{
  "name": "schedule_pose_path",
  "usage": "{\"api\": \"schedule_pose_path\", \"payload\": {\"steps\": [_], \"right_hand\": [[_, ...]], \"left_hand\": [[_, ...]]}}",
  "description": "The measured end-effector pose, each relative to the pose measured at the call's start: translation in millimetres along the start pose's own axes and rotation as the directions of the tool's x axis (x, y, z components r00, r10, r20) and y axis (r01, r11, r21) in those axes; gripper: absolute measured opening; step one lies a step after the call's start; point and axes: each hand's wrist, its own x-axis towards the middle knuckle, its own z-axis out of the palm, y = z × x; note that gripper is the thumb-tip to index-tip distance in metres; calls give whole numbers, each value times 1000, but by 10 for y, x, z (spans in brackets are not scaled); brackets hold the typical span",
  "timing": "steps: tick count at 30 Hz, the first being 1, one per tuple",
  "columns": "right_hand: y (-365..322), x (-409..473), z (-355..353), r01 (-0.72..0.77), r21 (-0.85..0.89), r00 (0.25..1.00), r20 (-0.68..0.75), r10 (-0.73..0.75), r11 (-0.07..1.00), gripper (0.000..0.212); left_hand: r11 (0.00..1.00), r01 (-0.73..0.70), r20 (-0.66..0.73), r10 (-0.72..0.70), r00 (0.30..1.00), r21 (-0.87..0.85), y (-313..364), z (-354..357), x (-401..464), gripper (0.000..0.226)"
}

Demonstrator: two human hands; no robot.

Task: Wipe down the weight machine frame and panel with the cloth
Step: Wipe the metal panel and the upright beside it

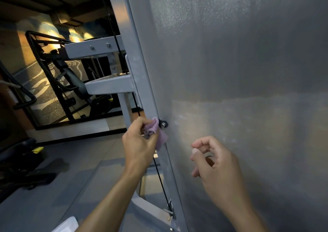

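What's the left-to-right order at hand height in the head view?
Left hand → cloth → black bolt bracket → right hand, with the panel behind it.

Grey floor [88,178] carries machine frame [136,82] (black equipment [21,167] stands nearby).

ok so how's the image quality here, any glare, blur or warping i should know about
Head view: wide-angle warping bows the frame upright; the panel shows speckled sheen up top and a warm light patch lower down; the background gym is dim with yellow glare spots; the right hand is slightly motion-blurred, while the left hand gripping the purple cloth is sharper.
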Motion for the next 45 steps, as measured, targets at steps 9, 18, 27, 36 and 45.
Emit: {"api": "schedule_pose_path", "payload": {"steps": [9, 18, 27, 36, 45], "right_hand": [[7, -7, 11, -3, -22, 1000, 13, 3, 1000, 18], [-9, -25, -11, -2, -39, 1000, 19, 3, 999, 17], [-10, -19, -35, 27, -64, 999, 20, -26, 998, 18], [37, -27, -21, 55, -87, 997, 60, -50, 995, 22], [16, -46, 5, 71, -133, 995, 83, -61, 989, 23]], "left_hand": [[993, -108, 90, 104, 990, 44, 57, -105, 94, 16], [993, -77, 315, 45, 948, 90, 245, -439, 329, 17], [941, -158, 485, -8, 874, 300, 438, -336, 496, 18], [837, -441, 675, 123, 728, 324, 573, -313, 573, 4], [718, -555, 635, 205, 745, 420, 475, -318, 640, 7]]}}
